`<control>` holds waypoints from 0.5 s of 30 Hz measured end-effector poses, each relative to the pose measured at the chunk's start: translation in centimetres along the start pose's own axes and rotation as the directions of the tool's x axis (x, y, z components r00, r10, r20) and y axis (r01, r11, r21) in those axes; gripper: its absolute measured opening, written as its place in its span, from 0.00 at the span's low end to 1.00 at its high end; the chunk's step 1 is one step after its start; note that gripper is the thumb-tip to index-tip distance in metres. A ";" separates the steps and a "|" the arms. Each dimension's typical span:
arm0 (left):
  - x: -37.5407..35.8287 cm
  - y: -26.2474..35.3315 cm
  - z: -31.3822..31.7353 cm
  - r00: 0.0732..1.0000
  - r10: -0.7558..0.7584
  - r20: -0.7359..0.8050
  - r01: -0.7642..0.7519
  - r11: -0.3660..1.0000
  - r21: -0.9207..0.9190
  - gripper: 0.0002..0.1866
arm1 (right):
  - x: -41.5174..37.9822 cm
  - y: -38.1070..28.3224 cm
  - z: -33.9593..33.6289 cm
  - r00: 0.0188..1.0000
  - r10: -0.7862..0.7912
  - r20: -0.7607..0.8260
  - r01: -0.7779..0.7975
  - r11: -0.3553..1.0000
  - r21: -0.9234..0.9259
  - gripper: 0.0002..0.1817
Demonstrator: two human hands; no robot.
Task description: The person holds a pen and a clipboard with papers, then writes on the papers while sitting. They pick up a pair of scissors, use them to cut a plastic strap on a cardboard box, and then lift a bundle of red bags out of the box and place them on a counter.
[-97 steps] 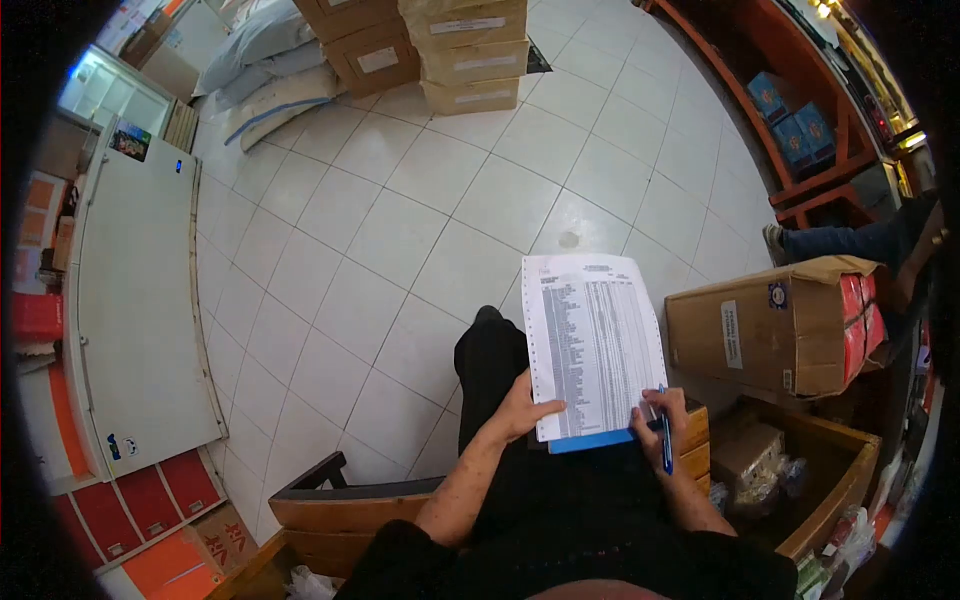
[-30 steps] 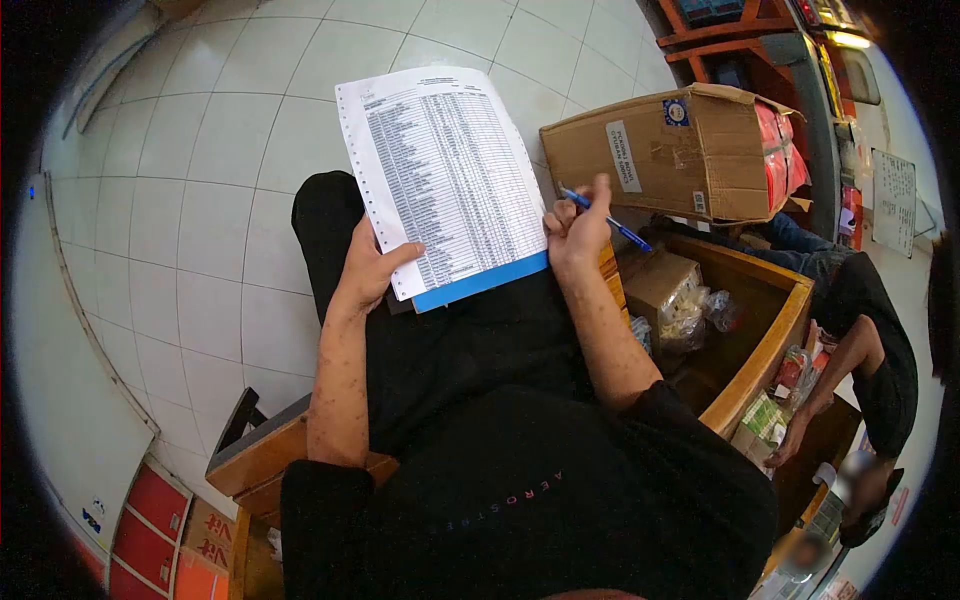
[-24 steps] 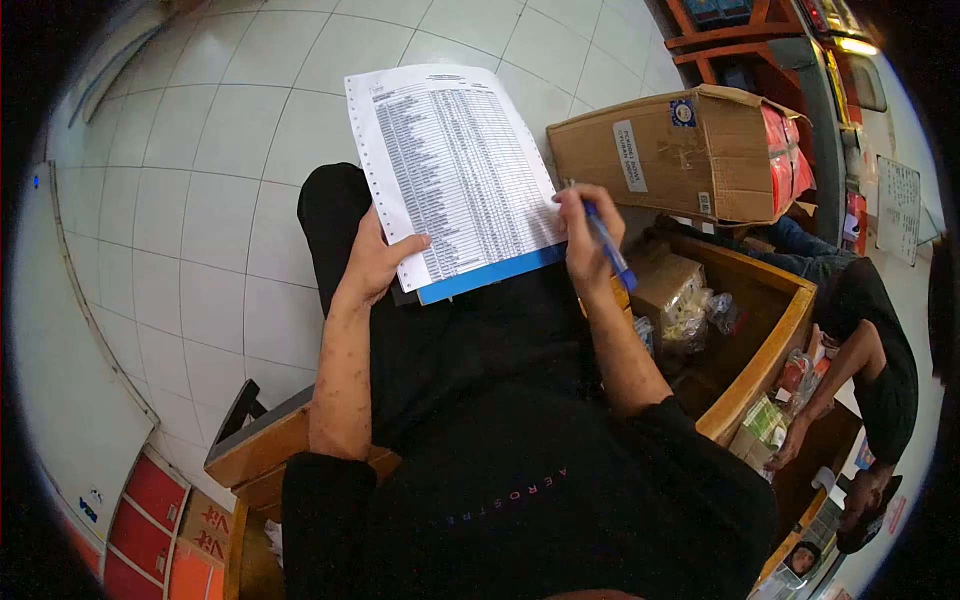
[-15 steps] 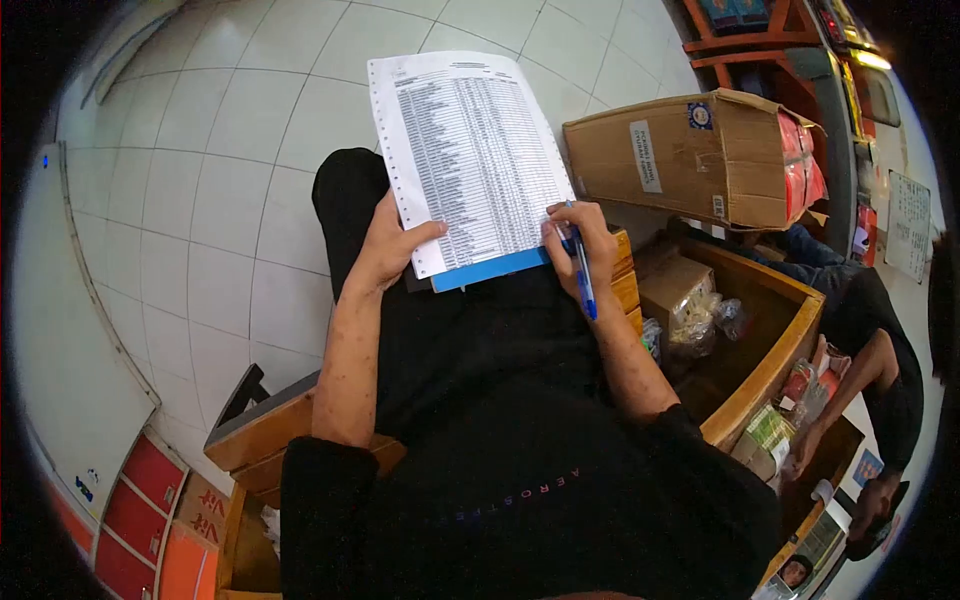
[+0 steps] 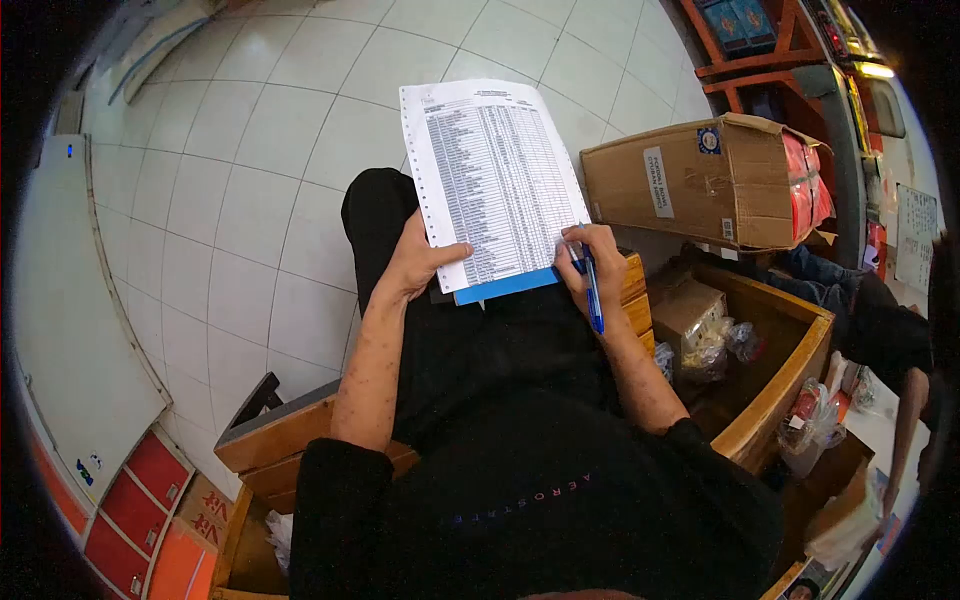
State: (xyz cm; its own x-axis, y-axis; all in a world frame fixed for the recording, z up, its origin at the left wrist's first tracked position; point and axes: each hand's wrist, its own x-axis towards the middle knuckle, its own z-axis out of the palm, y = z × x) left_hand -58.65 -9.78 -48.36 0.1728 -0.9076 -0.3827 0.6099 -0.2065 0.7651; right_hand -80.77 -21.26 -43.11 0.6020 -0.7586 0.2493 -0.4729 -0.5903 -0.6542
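A stack of printed paper sheets [image 5: 505,185] with rows of small text and punched edges rests over my lap. Beneath its lower edge shows a blue sheet or folder [image 5: 508,286]. My left hand [image 5: 425,258] grips the paper's lower left corner, thumb on top and fingers hidden underneath. At the lower right edge, my right hand [image 5: 597,262] is closed around a blue pen [image 5: 593,295], which slants across the fingers. That hand also touches the paper's edge. The printed words are too small to read.
A cardboard box [image 5: 665,185] with red contents stands at the right. Below it, an open wooden drawer [image 5: 765,400] holds a smaller box [image 5: 690,305] and plastic bags. Another person's arm [image 5: 908,430] is at the far right. Red drawers [image 5: 130,510] stand at lower left.
The view has shifted, so my hands and the paper appear slightly lower and farther right. The co-worker at the right has moved, with a boxy package now near that arm. My grips look unchanged.
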 end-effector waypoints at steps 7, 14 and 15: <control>0.3 -0.5 -0.2 0.998 0.050 -0.034 -0.046 0.994 0.096 0.41 | -0.1 0.5 0.0 0.998 -0.044 -0.053 0.045 0.999 0.012 0.08; 0.7 -1.9 -1.4 1.000 0.009 0.001 -0.009 0.995 0.099 0.32 | 0.0 -0.9 -0.5 0.993 0.112 0.024 -0.113 0.993 0.045 0.08; 0.4 -1.2 -0.8 1.000 -0.020 0.015 0.020 1.000 0.021 0.33 | -0.2 -0.3 -0.3 0.998 0.069 -0.006 -0.069 0.997 0.039 0.08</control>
State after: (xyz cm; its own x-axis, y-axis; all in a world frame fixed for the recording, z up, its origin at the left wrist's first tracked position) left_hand -58.72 -9.63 -49.83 0.1492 -0.9086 -0.3901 0.5967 -0.2319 0.7683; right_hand -80.88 -20.98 -42.75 0.5639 -0.7992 0.2082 -0.4874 -0.5256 -0.6973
